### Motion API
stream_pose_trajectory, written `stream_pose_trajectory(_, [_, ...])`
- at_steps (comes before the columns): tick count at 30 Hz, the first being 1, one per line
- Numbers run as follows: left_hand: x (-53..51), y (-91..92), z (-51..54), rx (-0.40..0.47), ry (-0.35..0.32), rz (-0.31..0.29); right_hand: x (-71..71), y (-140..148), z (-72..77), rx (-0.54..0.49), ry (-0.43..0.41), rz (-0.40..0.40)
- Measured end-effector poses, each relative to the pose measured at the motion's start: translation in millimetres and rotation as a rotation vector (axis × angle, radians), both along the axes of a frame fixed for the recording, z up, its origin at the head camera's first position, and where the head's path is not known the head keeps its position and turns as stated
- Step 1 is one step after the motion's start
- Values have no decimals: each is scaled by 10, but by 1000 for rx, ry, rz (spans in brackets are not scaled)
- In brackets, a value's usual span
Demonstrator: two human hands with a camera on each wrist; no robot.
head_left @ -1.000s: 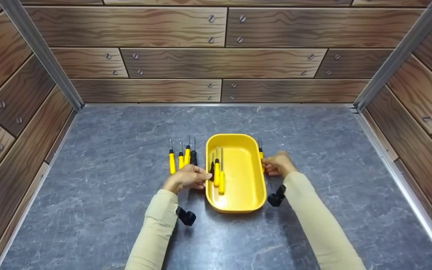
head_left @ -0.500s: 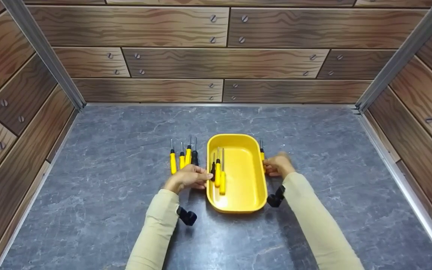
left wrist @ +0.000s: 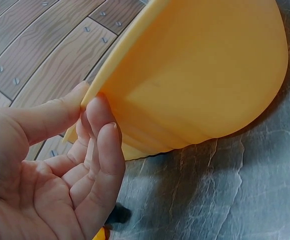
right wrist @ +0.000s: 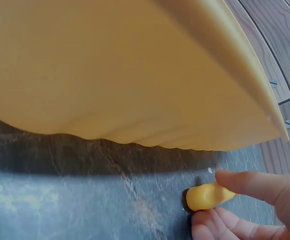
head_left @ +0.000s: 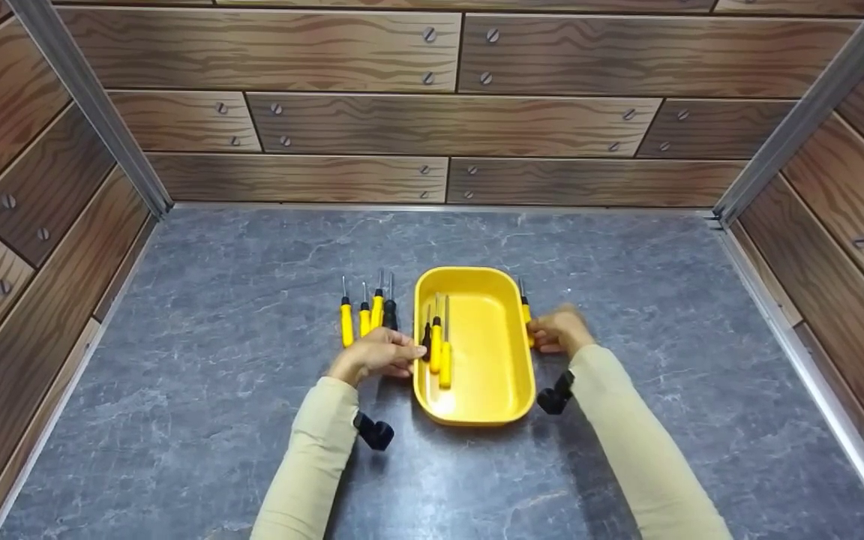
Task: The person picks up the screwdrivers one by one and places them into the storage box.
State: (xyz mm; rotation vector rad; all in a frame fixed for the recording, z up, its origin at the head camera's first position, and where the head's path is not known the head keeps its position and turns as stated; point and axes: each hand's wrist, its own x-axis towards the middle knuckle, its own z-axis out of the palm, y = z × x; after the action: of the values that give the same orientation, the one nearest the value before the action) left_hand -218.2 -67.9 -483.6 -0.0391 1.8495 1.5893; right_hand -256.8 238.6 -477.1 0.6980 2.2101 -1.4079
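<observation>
A yellow oblong tray point(head_left: 496, 360) stands on the grey marbled table. In the head view my left hand point(head_left: 381, 352) is at its left side; in the left wrist view the thumb and fingers pinch the rim of the tray point(left wrist: 194, 65). Beside the tray's right wall, a screwdriver point(head_left: 526, 309) with a yellow handle lies with its shaft pointing away. My right hand point(head_left: 561, 328) pinches its handle point(right wrist: 204, 196) between thumb and fingers. Inside the tray, along its left side, lie two yellow screwdrivers point(head_left: 445, 364) and a small black one point(head_left: 426, 341).
Left of the tray, several screwdrivers lie side by side, including a yellow one point(head_left: 346, 322) and a black one point(head_left: 390, 311). My left hand partly covers some handles. Wood-patterned walls point(head_left: 447, 124) with metal edging enclose the table point(head_left: 237, 300) at the back and sides.
The head view has shifted slightly. Both hands keep their places, the left at the tray's rim and the right at the screwdriver.
</observation>
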Motion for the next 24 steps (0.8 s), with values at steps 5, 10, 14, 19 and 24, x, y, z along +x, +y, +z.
stream_pose_trajectory(5, [10,4,9,8,-5,-1,-5,17,-27,20,6,-7])
stream_pose_trajectory(10, [10,6,4,1,-2,1,-12,25,-43,47,6,0])
stream_pose_trajectory(14, [4,2,3,0,-7,3,-26,25,-47,44,-4,3])
stream_pose_trajectory(19, [2,-12,11,2,-2,0,-47,25,-38,51,-17,-5])
stream_pose_trajectory(24, [-2,-9,5,9,7,-7,-55,43,-35,47,-23,-3])
